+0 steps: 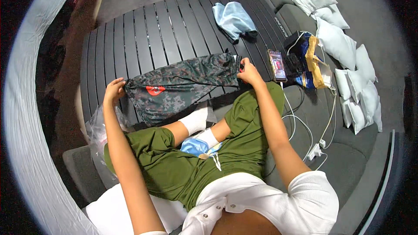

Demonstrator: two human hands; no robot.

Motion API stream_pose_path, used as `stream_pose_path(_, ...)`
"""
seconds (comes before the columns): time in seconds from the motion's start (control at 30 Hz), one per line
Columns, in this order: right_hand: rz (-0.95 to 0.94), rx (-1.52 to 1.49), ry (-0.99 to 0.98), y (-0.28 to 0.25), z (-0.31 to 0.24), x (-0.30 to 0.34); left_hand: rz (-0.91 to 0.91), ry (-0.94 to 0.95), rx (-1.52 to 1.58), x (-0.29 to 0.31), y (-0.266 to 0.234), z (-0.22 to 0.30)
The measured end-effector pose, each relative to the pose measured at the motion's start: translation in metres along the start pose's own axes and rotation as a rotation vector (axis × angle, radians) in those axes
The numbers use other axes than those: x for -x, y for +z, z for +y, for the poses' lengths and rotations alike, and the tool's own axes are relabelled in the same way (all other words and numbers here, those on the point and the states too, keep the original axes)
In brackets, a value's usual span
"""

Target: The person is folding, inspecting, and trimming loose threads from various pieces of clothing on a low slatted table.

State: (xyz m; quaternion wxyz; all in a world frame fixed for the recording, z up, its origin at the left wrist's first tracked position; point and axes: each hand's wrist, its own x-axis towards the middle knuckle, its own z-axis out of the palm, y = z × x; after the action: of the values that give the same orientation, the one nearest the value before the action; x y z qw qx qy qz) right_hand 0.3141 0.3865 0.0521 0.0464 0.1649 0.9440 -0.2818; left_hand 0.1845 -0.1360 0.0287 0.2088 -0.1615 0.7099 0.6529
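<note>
A dark camouflage garment (pixel 180 85) with a red patch lies stretched sideways along the near edge of the slatted black table (pixel 152 39). It is folded into a long shape, so its exact kind is hard to tell. At its left corner, my left hand (pixel 114 91) pinches the cloth with thumb and fingers. My right hand (pixel 249 72) grips the narrower right end, where a bit of white shows beside the fingers. The lower part of the garment hangs toward my lap.
Light blue cloth (pixel 235 19) lies crumpled at the table's far right. A phone (pixel 277 65) with its screen lit stands by a blue and yellow bag (pixel 315 65). White cables and a power plug (pixel 314 151) trail over the grey sofa. White cushions (pixel 335 41) line the right; clear plastic (pixel 102 126) sits left.
</note>
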Motion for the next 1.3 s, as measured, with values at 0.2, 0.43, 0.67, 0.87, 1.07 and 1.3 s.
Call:
stream_pose_path(0.2, 0.059, 0.07, 0.142, -0.001, 0.005, 0.004, 0.003, 0.029, 0.046, 0.015, 0.008, 0.012)
stream_pose_path(0.43, 0.053, 0.044, 0.106, 0.001, 0.002, 0.003, -0.051, 0.033, 0.056, 0.014, -0.003, 0.008)
stream_pose_path(0.67, 0.104, 0.154, 0.202, 0.005, 0.01, 0.001, -0.027, 0.048, 0.07, 0.02, 0.008, 0.012)
stream_pose_path(0.87, 0.123, 0.204, 0.302, 0.003, 0.01, 0.0, -0.004, 0.037, 0.058, 0.023, 0.003, 0.012)
stream_pose_path(1.07, 0.589, 0.3, 0.005, 0.006, 0.013, 0.0, -0.038, 0.055, 0.074, 0.024, 0.009, 0.015)
stream_pose_path(1.3, 0.024, -0.162, 0.053, 0.013, -0.019, 0.006, -0.038, -0.014, 0.024, 0.03, 0.004, 0.016)
